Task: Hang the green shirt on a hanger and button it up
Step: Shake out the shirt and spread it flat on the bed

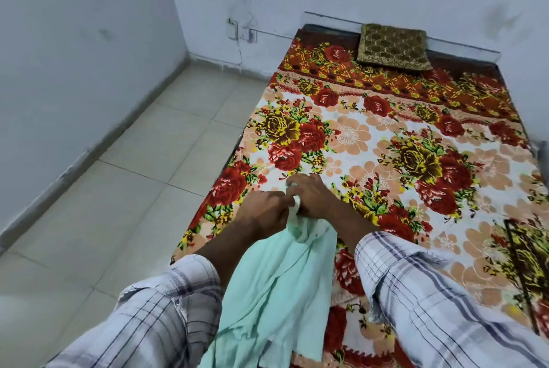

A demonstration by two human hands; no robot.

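Green shirt [267, 284]: we see its top bunched between both hands above the bed's [386, 118] near left corner. The pale cloth hangs from there down and toward us, between the two forearms.
Long axis: it runs from the hands back toward our body, roughly along the bed's length, with the gathered end farthest from us.
Left hand [264, 213]: its fingers are curled and pinch the gathered top of the shirt from the left.
Right hand [315, 198]: it curls over the same bunch from the right, touching the left hand. Its fingertips are hidden, so we cannot tell which ones grip.
Nearer hand: neither, as both are already on the cloth at one spot and the rest of the shirt trails below them.
Hanger: none shows plainly in the hands. A pale scrap sits between them, and we cannot tell whether it is collar or something else.
Dark thin frame [518, 263]: it lies near the bed's right edge, well apart from the hands. It may be the hanger, but we cannot be sure.
Step in hand: we judge the collar end is being sorted out, with no buttons done yet.
Next move: we think it calls for spreading the hands apart to open the shoulders.
Cushion [392, 46]: it rests at the bed's far edge.
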